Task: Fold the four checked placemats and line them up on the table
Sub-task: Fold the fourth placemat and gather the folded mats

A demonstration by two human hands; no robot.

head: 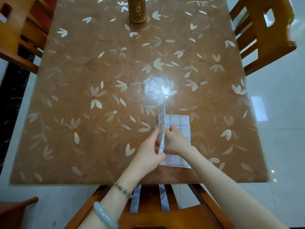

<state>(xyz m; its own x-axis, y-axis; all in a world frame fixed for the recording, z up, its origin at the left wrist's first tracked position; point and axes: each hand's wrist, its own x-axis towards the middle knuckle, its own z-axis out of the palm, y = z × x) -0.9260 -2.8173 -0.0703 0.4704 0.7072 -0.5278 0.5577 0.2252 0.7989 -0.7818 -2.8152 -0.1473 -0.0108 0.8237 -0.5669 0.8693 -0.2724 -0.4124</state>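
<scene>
- One checked placemat (180, 123) lies on the near right part of the table (99, 76), close to the front edge, white with thin dark grid lines.
- Most of it sits flat on the brown flowered table cover. Its left strip is turned up and stands almost on edge, the top leaning slightly away from the person.
- The left hand (148, 152) is on the outer, left face of that raised strip. Its fingers (156, 132) run fairly straight up along the cloth, and the thumb meets the strip's near lower corner, so the strip is pinched there.
- The right hand (176, 141) is on the other side, over the flat half. Its fingers (172, 128) are bent, with the tips tucked in at the crease against the strip's inner face.
- I cannot tell whether those tips grip the cloth or only press it.
- The raised strip therefore stands between the two hands, which nearly touch through it.
- The far edge and the near right corner of the placemat stick out past both hands.
- The left wrist wears a bead bracelet (123, 190), with a pale bangle (105, 215) further up the forearm.
- A golden cylinder (137, 10) stands at the far end of the table, well apart from the placemat.
- Wooden chairs stand at the far left (18, 38), the far right (264, 30) and the near side (165, 217), the last directly below the arms.
</scene>
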